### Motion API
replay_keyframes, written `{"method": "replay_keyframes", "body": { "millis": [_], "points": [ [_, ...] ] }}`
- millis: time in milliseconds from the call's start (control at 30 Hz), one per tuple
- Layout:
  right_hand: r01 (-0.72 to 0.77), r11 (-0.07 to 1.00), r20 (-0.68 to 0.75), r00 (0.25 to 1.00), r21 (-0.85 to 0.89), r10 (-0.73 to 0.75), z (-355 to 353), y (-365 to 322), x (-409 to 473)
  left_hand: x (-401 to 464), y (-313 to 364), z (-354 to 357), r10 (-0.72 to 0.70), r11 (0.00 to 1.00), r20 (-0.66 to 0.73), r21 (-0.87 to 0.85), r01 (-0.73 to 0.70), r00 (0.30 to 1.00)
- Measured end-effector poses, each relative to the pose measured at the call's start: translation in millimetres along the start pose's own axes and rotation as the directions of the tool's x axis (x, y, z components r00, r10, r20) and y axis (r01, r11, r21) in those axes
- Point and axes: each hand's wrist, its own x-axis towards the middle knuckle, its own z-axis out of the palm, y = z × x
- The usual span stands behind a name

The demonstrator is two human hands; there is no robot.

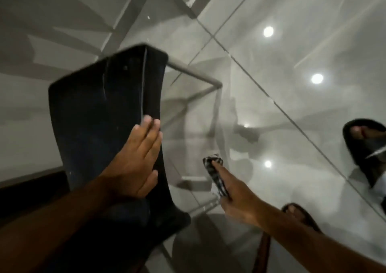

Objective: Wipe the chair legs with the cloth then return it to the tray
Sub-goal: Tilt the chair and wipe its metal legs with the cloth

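Right hand point(236, 193): closed round a checked black-and-white cloth point(215, 172), index finger stretched along it, bunched end of the cloth pushed forward and down beside a grey metal chair leg point(219, 124); contact between cloth and leg not clear through the blur.

Left hand point(133, 164): laid flat and open-fingered on the dark chair back point(104, 116), palm against its surface, fingertips point(148, 119) at the right edge, thumb lower down on the same edge; not wrapped round anything.

Chair: black, curved back panel seen from above, with thin pale scratch lines running down it; grey tubular frame point(194, 74) bending out to the right of the back, then dropping toward the floor; a further rail point(204, 207) low down, just behind the right hand.

Floor point(302, 53): glossy grey tiles with dark grout lines, round ceiling lights mirrored in it.

Feet: one in a dark sandal point(363, 145) at the right edge, another sandalled foot point(298, 214) lower, just beyond the right forearm.

Further pale frame bars point(133, 13) at upper centre, blurred.
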Motion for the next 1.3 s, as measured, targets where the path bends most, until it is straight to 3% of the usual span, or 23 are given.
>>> {"method": "replay_keyframes", "body": {
  "millis": [100,233,333,433,533,600,667,700,767,833,967,1100,1167,1300],
  "points": [
    [-0.07,0.996,0.025,0.997,0.059,0.069,40.5,44.3,-18.4,-42.0,24.7,35.1,0.344,0.916,0.179,0.154,-0.371,0.922],
    [-0.004,0.999,-0.051,0.999,0.034,0.005,97.3,66.8,-26.1,-30.8,21.2,46.8,0.565,0.807,0.108,0.132,-0.575,0.818],
    [0.213,0.973,-0.19,0.962,0.083,-0.194,145.8,54.8,-25.7,-19.5,19.9,46.2,0.608,0.785,0.03,0.125,-0.606,0.793],
    [0.315,0.94,-0.476,0.852,0.129,-0.22,187.4,45.2,-16.2,-19.2,21.2,51.9,0.617,0.782,0.007,0.105,-0.614,0.787],
    [0.392,0.92,-0.654,0.689,-0.027,-0.313,199.9,72.1,15.2,-20.7,17.3,58.1,0.594,0.801,-0.019,0.102,-0.589,0.804],
    [0.351,0.929,-0.68,0.654,-0.116,-0.332,204.7,114.0,43.0,-23.4,13.0,64.9,0.571,0.818,-0.022,0.097,-0.567,0.821],
    [0.181,0.973,-0.647,0.727,-0.141,-0.229,199.5,165.5,70.7,-26.5,9.6,68.4,0.544,0.836,0.008,0.086,-0.542,0.839],
    [0.063,0.994,-0.595,0.797,-0.084,-0.101,190.0,192.8,83.4,-27.9,8.5,70.6,0.532,0.843,0.019,0.084,-0.531,0.847],
    [-0.193,0.979,-0.33,0.93,-0.063,0.162,152.5,230.9,103.2,-32.0,8.1,73.6,0.501,0.861,0.029,0.083,-0.501,0.865],
    [-0.34,0.933,-0.105,0.939,-0.118,0.329,115.6,241.0,120.4,-33.2,9.9,74.1,0.488,0.87,0.021,0.074,-0.488,0.873],
    [-0.254,0.951,-0.068,0.967,-0.176,0.245,97.1,172.7,98.8,-28.0,16.6,62.3,0.529,0.845,-0.005,0.086,-0.527,0.848],
    [0.149,0.988,-0.219,0.966,0.025,-0.14,158.0,94.6,-0.4,-25.0,21.9,57.6,0.552,0.83,-0.016,0.109,-0.547,0.834],
    [0.252,0.964,-0.315,0.912,-0.079,-0.264,170.5,91.8,0.3,-25.2,20.1,58.1,0.561,0.825,-0.023,0.105,-0.556,0.828],
    [0.007,0.976,-0.321,0.944,-0.217,-0.079,147.8,152.0,67.1,-30.2,8.7,71.1,0.537,0.841,0.011,0.074,-0.536,0.844]
  ]
}}
